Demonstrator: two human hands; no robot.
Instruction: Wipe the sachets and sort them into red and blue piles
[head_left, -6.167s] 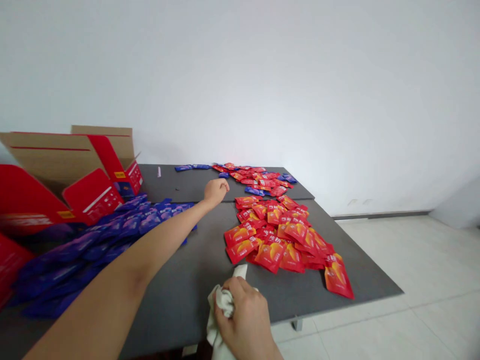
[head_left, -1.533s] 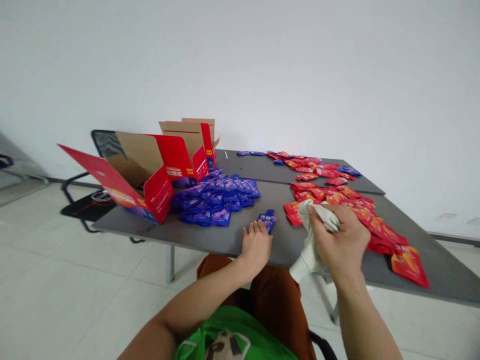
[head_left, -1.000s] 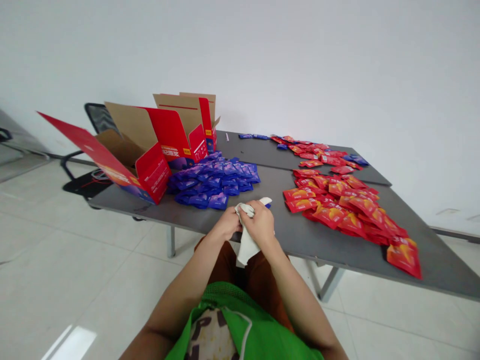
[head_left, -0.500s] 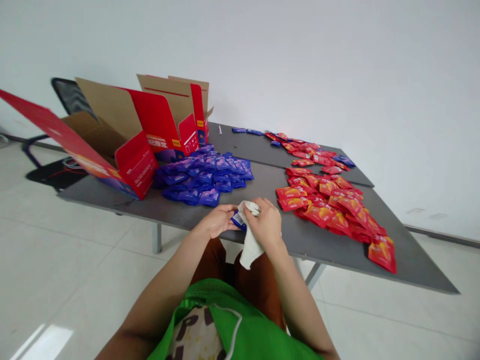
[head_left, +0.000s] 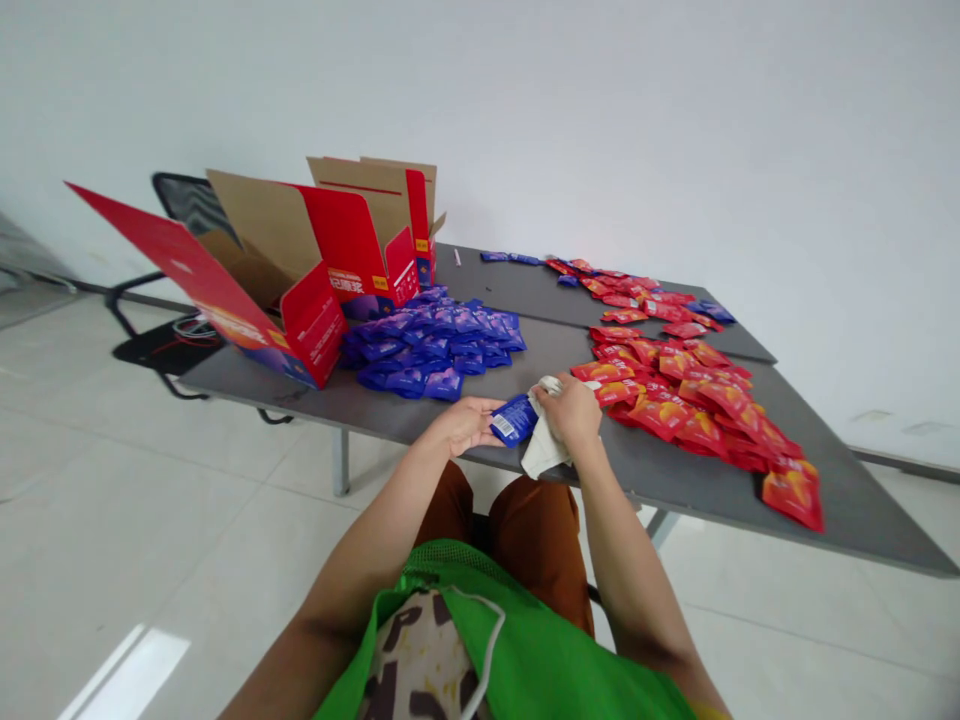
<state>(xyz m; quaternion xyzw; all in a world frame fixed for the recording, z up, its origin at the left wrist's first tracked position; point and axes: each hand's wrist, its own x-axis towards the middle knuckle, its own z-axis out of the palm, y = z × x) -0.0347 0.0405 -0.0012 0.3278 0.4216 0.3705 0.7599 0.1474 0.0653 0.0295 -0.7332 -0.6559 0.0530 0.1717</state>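
Between my hands, over the table's front edge, is a blue pouch (head_left: 514, 420) with a white barcode label facing up. My left hand (head_left: 468, 424) grips its left end between thumb and fingers. A white cloth (head_left: 545, 447) is bunched in my right hand (head_left: 574, 410), at the pouch's right end, and hangs down over the table edge. Left of centre lies a heap of blue pouches (head_left: 442, 345), just beyond my left hand. A heap of red pouches (head_left: 682, 395) spreads to the right of my right hand.
Open red cardboard boxes (head_left: 319, 325) stand at the left of the grey table (head_left: 420, 425). More red pouches (head_left: 637, 300) and a few blue ones lie at the back, near a small white object (head_left: 457, 257). A black chair (head_left: 172, 340) is behind the boxes.
My right hand with the cloth has moved right relative to the pouch, uncovering more of it and its barcode. The camera view has shifted slightly left.
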